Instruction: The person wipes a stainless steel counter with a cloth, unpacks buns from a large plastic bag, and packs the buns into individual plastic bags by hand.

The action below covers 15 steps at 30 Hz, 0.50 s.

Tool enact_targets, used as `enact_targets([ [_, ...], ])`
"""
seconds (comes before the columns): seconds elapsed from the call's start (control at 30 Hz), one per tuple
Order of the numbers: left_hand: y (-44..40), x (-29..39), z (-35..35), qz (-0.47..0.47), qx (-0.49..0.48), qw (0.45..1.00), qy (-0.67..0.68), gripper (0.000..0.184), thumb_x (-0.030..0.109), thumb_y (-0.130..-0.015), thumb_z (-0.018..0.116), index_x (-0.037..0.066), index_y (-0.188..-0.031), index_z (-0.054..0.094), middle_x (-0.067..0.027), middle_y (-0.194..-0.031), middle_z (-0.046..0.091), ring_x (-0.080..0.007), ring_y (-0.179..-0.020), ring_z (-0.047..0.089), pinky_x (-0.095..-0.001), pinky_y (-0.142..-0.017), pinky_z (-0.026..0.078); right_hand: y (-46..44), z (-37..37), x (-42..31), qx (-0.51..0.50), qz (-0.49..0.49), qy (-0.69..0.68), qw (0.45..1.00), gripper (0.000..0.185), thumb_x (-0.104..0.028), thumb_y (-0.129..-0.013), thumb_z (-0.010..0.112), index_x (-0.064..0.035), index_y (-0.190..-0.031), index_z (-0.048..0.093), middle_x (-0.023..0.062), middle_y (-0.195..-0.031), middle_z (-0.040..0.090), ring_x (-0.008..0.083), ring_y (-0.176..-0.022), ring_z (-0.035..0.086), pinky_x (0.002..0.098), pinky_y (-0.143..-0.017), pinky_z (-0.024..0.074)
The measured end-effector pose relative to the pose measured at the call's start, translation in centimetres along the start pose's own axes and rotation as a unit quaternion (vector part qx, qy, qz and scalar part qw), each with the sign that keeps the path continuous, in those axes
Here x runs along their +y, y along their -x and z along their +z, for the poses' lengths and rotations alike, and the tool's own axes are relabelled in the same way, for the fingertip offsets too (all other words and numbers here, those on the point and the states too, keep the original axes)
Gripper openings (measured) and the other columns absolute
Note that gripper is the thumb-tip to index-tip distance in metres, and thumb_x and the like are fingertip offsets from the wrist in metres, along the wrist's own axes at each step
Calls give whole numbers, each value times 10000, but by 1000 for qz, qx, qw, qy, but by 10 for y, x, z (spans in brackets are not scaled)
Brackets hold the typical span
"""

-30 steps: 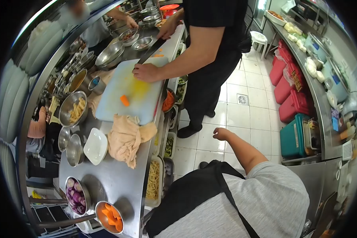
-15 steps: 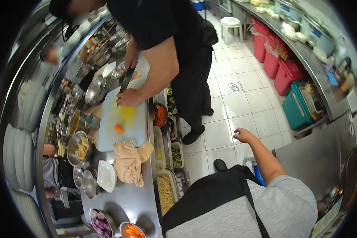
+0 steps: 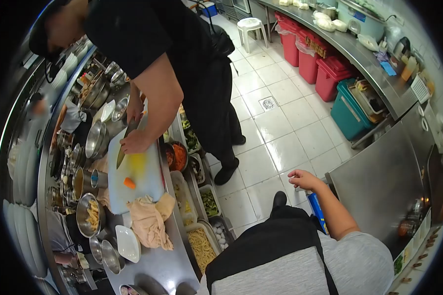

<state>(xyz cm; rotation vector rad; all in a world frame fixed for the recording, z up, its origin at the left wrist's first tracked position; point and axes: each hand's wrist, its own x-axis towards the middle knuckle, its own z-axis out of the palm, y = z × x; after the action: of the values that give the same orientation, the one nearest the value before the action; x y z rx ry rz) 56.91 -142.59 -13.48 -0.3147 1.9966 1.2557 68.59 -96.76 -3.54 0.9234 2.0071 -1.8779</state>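
My right hand (image 3: 304, 180) hangs over the tiled floor in front of my apron, with its fingers loosely bent and apart and nothing between them. Closest to it are the edge of a steel cabinet top (image 3: 364, 182) and a blue box (image 3: 318, 212) beneath my forearm. My left hand is out of the picture. To the left, a co-worker's hands hold a knife (image 3: 120, 155) over a white cutting board (image 3: 114, 189). A piece of carrot (image 3: 129, 183) lies on that board, and a crumpled beige cloth (image 3: 151, 223) rests at its near end.
Steel bowls, one with cut yellowish pieces (image 3: 92, 216), and a white dish (image 3: 128, 244) line the left counter. Below sit tubs of noodles (image 3: 202, 248) and greens (image 3: 209, 202). Red bins (image 3: 330, 78), a teal bin (image 3: 350, 110) and a white stool (image 3: 251, 29) stand beyond.
My view has shifted, so the counter and co-worker appear further left. My right hand stays over the floor, now closer to the steel cabinet. The co-worker's knife remains over the board.
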Motion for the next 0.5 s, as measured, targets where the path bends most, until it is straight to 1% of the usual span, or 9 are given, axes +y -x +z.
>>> enact_targets([
  [0.07, -10, 18, 18, 3, -4, 1000, -25, 466, 362, -747, 503, 29, -1070, 457, -127, -904, 533, -179, -748, 534, -308, -658, 436, -10, -8, -13, -13, -49, -12, 999, 334, -188, -720, 565, -12, -995, 496, 34, -741, 537, 100, -622, 490, 239, -570, 412],
  [0.17, -26, 49, 51, 6, -13, 998, -59, 464, 360, -748, 503, 27, -1068, 458, -128, -904, 532, -179, -749, 533, -308, -660, 436, -19, -34, -45, 1, -87, -8, 996, 333, -186, -721, 562, -14, -998, 495, 32, -743, 534, 101, -639, 491, 236, -585, 412],
  [0.27, -40, 85, 75, 10, -21, 995, -99, 463, 358, -748, 503, 25, -1066, 459, -129, -904, 532, -179, -749, 533, -308, -661, 436, -29, -70, -60, 11, -82, -13, 996, 297, -155, -744, 547, -28, -1004, 479, 19, -741, 512, 92, -666, 482, 228, -617, 410],
  [0.3, -45, 97, 83, 11, -25, 993, -113, 462, 358, -748, 503, 24, -1066, 459, -129, -904, 532, -179, -749, 533, -308, -662, 436, -32, -80, -62, 16, -83, -16, 996, 297, -155, -744, 547, -28, -1004, 479, 19, -741, 512, 92, -666, 482, 228, -617, 410],
  [0.4, -63, 130, 112, 15, -44, 987, -156, 461, 356, -749, 503, 22, -1064, 460, -130, -904, 531, -179, -749, 533, -308, -663, 436, -38, -111, -70, 40, -44, -26, 998, 311, -154, -742, 543, -25, -1015, 470, 15, -747, 512, 87, -652, 478, 219, -608, 402],
  [0.5, -83, 161, 136, 17, -64, 978, -200, 459, 354, -749, 502, 20, -1062, 461, -131, -904, 531, -179, -750, 533, -308, -664, 436, -53, -129, -67, 46, -42, -37, 997, 318, -158, -742, 543, -26, -1021, 465, 12, -746, 512, 83, -644, 474, 216, -601, 398],
])
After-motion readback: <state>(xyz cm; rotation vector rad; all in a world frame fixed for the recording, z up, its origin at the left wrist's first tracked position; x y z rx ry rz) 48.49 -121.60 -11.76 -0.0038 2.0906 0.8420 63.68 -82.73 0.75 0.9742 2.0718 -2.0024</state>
